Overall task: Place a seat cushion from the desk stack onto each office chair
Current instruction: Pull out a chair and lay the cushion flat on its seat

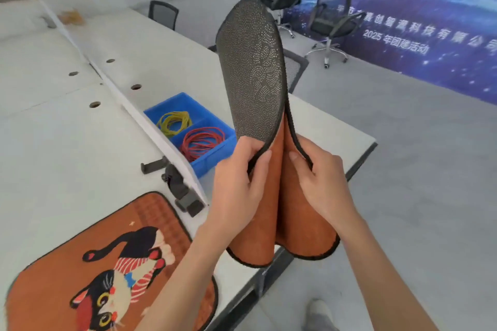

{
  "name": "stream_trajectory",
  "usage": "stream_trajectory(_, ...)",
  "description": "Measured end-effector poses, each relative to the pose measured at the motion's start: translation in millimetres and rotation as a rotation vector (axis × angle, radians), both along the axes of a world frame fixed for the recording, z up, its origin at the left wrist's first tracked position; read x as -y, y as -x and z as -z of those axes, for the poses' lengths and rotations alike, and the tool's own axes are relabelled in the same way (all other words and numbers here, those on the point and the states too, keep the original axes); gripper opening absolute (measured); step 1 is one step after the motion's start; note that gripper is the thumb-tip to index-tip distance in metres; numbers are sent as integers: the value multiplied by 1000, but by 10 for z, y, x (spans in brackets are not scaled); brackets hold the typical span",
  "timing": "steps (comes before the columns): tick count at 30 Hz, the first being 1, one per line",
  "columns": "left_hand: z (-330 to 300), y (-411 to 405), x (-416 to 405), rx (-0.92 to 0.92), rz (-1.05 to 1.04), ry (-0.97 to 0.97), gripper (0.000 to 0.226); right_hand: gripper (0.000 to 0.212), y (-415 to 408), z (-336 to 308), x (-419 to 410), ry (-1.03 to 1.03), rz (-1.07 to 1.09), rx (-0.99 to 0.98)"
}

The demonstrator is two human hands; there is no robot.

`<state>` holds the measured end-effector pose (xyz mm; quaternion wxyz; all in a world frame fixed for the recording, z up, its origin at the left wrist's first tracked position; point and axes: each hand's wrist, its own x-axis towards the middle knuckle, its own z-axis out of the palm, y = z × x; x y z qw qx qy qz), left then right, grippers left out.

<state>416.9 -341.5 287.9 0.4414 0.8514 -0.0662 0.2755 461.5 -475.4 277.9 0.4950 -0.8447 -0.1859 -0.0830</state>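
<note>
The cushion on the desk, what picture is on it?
The cushion is orange with a black-and-white cat in a red striped shirt, seen in the head view.

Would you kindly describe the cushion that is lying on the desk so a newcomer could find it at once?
Start at the long white desk and follow it to the near end, past the blue bin of rubber bands. The flat cushion lies there, orange face up, showing a cartoon cat. The held cushion, folded in both hands, shows a dotted grey underside.
</note>
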Motion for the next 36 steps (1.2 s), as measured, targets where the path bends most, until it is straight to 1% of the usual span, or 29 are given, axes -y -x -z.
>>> stream_trajectory(4,320,-613,729,-90,84,-6,5,32,-437,204,963,41,189,-58)
stream_trajectory(8,663,-1207,1445,-202,32,69,9,36,-897,414,1964,171,314,-142)
stream_trajectory(13,975,-1732,2195,-376,-27,101,11,34,-1391,664,2988,282,402,-271)
stream_trajectory(18,1132,-2329,2670,-446,-40,120,10,35,-2018,983,3632,381,447,-364)
stream_trajectory(23,1288,-3210,3030,-480,-114,164,10,36,-2971,1186,3966,486,407,-351)
stream_trajectory(27,1356,-3972,3291,-487,-165,244,9,37,-3927,1186,4108,598,337,-278)
stream_trajectory(29,1321,-4288,3412,-490,-201,283,15,36,-4352,1113,4128,649,275,-228)
stream_trajectory(31,1281,-4540,3491,-482,-249,296,26,36,-4730,1049,4136,662,219,-187)
stream_trajectory(32,1262,-4661,3512,-483,-276,307,27,37,-4918,1036,4127,664,190,-167)
stream_trajectory(36,1274,-5059,3484,-497,-415,389,13,38,-5649,1096,3939,679,3,-105)
